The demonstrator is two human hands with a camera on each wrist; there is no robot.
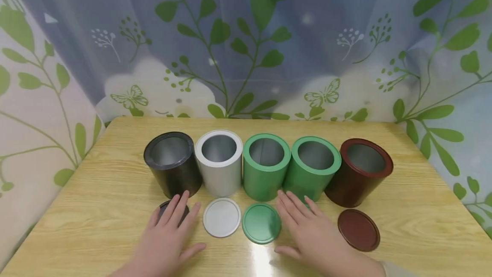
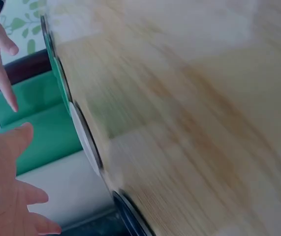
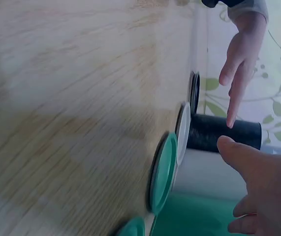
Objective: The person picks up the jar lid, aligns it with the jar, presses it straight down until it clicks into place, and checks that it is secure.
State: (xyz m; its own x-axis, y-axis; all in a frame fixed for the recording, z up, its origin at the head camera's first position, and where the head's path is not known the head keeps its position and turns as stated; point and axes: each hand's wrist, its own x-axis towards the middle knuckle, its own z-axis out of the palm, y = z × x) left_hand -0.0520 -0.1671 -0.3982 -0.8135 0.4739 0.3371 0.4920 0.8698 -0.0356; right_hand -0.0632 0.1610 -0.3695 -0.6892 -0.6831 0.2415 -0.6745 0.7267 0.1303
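Observation:
Straight, spread fingers of my left hand [image 1: 165, 236] hover over the black lid [image 1: 183, 213], hiding much of it. My right hand [image 1: 313, 234] is stretched out the same way, covering nearly all of a second green lid [image 3: 133, 227]. Neither hand holds anything. Between them lie a white lid [image 1: 222, 217] and a green lid [image 1: 261, 223], flat on the table. Just beyond stand open-topped cans in a row: black [image 1: 173, 170], white [image 1: 221, 170], green [image 1: 266, 174], another green [image 1: 313, 170] and dark red [image 1: 355, 178].
A dark red lid [image 1: 358, 230] lies right of my right hand, in front of its matching can. The wooden table [image 1: 96, 208] backs onto a leaf-patterned curtain [image 1: 246, 54], which also runs along both sides. The cans stand close together.

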